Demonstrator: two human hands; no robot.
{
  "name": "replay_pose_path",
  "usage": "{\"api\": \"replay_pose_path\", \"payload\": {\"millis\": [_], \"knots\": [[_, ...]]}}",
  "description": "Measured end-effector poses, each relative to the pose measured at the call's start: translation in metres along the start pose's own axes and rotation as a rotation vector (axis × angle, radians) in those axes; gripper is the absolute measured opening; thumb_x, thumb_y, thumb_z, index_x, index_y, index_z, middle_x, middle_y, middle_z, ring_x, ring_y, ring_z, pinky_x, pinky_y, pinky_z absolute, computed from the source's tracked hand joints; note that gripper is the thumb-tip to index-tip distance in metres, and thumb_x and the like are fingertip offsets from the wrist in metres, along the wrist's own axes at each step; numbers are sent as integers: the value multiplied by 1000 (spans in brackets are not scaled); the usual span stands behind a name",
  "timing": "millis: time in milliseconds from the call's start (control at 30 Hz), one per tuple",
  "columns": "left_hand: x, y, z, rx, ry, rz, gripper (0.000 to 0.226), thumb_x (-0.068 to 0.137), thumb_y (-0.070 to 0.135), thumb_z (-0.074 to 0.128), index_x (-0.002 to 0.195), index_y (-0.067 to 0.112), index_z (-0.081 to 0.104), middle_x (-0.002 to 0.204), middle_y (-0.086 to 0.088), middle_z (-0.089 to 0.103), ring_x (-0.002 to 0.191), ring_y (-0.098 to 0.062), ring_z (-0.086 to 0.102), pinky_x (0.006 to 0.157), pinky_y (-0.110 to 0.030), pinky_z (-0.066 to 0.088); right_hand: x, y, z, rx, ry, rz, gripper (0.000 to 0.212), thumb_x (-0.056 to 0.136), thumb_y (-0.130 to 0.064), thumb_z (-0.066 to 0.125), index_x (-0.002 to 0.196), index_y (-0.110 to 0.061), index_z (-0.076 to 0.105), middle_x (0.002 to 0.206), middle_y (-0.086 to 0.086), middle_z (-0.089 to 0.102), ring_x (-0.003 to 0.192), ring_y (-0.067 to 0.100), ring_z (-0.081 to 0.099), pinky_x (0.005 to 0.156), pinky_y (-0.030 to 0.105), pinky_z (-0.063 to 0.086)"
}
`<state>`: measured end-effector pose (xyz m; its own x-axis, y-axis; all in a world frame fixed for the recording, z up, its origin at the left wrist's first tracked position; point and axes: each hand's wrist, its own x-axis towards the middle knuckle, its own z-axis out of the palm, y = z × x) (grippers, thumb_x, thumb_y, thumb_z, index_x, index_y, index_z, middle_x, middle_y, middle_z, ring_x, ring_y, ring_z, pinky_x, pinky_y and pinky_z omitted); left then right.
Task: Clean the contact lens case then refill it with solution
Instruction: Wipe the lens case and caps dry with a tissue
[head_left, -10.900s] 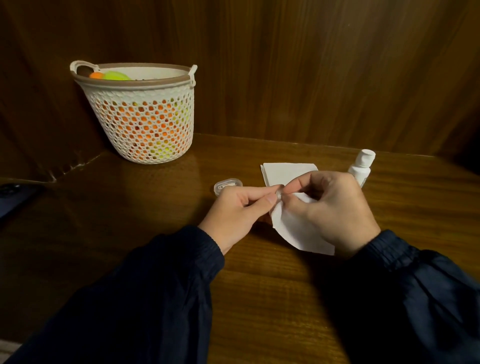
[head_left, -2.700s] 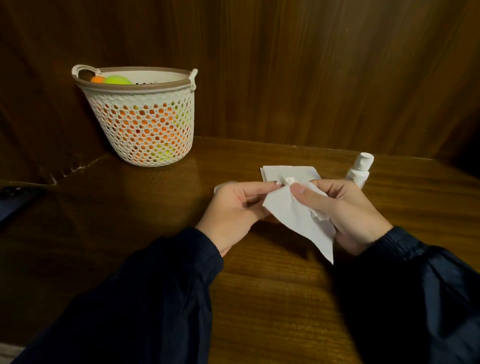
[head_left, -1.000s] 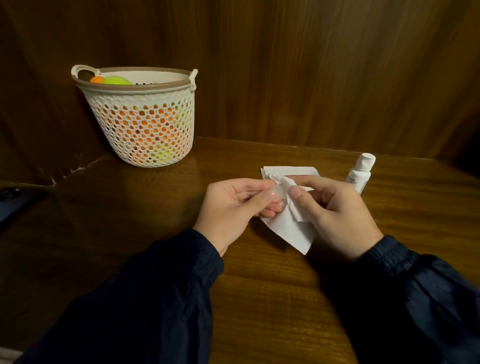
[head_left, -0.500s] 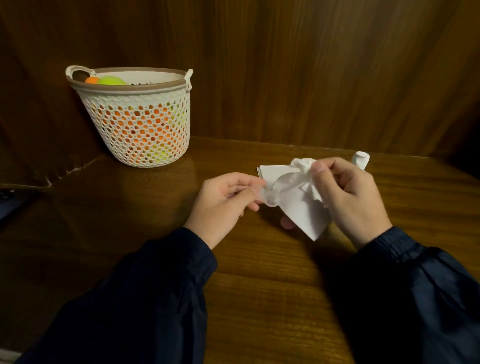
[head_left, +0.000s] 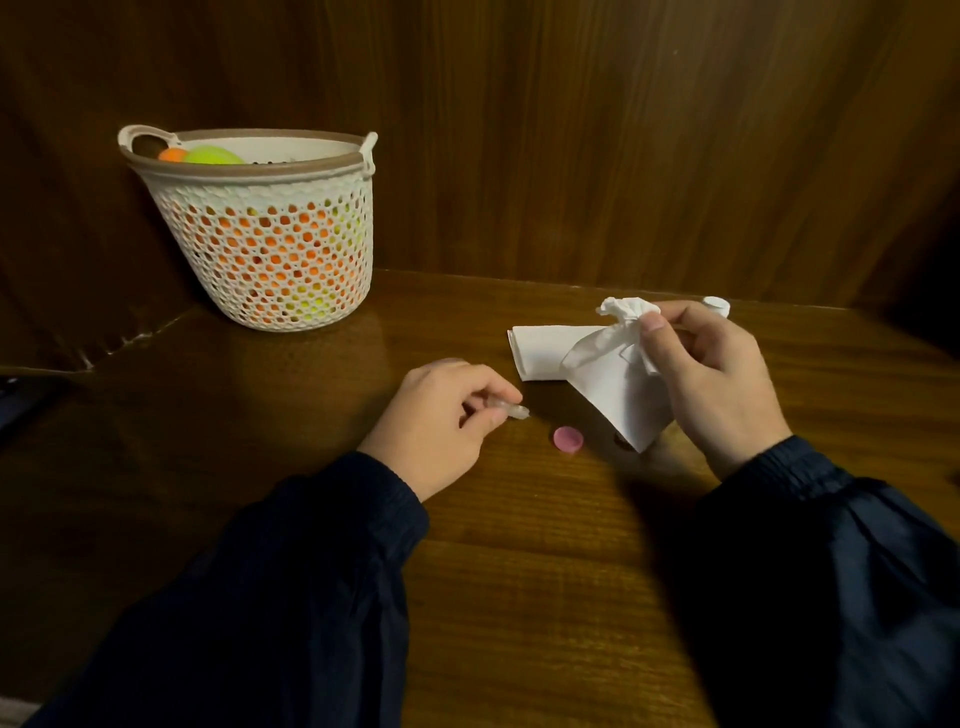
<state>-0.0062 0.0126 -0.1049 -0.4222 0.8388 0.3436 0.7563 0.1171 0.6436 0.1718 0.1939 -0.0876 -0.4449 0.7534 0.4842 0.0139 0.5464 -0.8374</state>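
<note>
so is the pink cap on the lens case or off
Off. The pink cap lies alone on the table, apart from the clear lens case pinched in the left hand.

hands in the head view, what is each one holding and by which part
Left hand pinches a small clear plastic lens case piece by its near end. Right hand grips a white paper tissue just below its twisted tip.
</note>
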Motion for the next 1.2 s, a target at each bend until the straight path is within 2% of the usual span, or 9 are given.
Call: {"api": "replay_pose_path", "payload": {"millis": [200, 333, 500, 700, 767, 933, 1033, 1100, 1200], "knots": [[-1, -2, 6, 84, -76, 50, 25, 95, 16, 76, 115, 30, 79, 110, 18, 70, 94, 4, 63, 74, -4, 49, 5, -3, -9, -5, 68, 3, 19, 103, -44, 60, 96, -37, 75, 86, -16, 78, 77, -3, 69, 64, 14, 50], [-1, -1, 8, 103, -61, 74, 13, 96, 27, 74, 109, 28, 79, 113, 19, 66, 102, 0, 61, 91, -25, 58, 5, -5, -10, -22, 71, 16, 19, 105, -42, 59, 97, -34, 74, 86, -19, 77, 78, -4, 69, 64, 15, 49], [1, 16, 21, 363, -73, 177, 39, 103, 56, 52, 134, 38, 68, 133, 21, 53, 126, -4, 39, 111, -35, 33, 1, -6, -4, -57, 27, -24, 19, 108, -36, 58, 97, -32, 73, 83, -26, 73, 77, -7, 66, 64, 8, 46], [6, 26, 39, 442, -149, 200, 46, 104, 64, 43, 138, 42, 65, 136, 21, 50, 125, -7, 32, 106, -38, 28, 3, 0, -4, -55, 21, 39, 17, 109, -36, 56, 114, -36, 72, 100, -24, 75, 95, -5, 69, 74, 12, 50], [6, 26, 42, 425, -127, 208, 38, 104, 60, 47, 130, 43, 69, 124, 23, 53, 118, -7, 36, 101, -36, 29, 3, 4, -3, -26, -2, 109, 20, 109, -32, 56, 126, -39, 65, 112, -15, 75, 102, 3, 70, 80, 24, 57], [6, 22, 38, 335, -101, 144, 22, 104, 52, 56, 113, 42, 73, 113, 24, 60, 112, -3, 41, 105, -36, 33, 0, 2, 0, 172, -120, 280, 24, 112, -19, 51, 114, -41, 60, 117, 3, 71, 78, 30, 77, 58, 60, 64], [5, 21, 31, 183, 84, 122, 20, 103, 44, 58, 111, 37, 75, 113, 24, 64, 109, -3, 51, 104, -35, 39, 0, 1, -3, 252, -177, 306, 26, 105, -20, 65, 116, -43, 60, 128, 5, 65, 95, 26, 73, 65, 62, 64], [4, 21, 26, 28, 252, 103, 22, 101, 40, 60, 105, 29, 78, 114, 19, 66, 109, -7, 56, 103, -43, 47, 0, 1, -5, 225, -271, 259, 47, 94, -17, 80, 121, -45, 55, 130, 1, 63, 102, 23, 73, 75, 63, 65], [4, 25, 23, -174, 281, 37, 22, 98, 43, 63, 102, 29, 79, 130, 21, 63, 126, -4, 53, 111, -53, 45, -2, -2, -3, 166, -393, 185, 66, 88, -5, 84, 129, -44, 49, 122, 8, 70, 92, 36, 73, 75, 59, 65]]}}
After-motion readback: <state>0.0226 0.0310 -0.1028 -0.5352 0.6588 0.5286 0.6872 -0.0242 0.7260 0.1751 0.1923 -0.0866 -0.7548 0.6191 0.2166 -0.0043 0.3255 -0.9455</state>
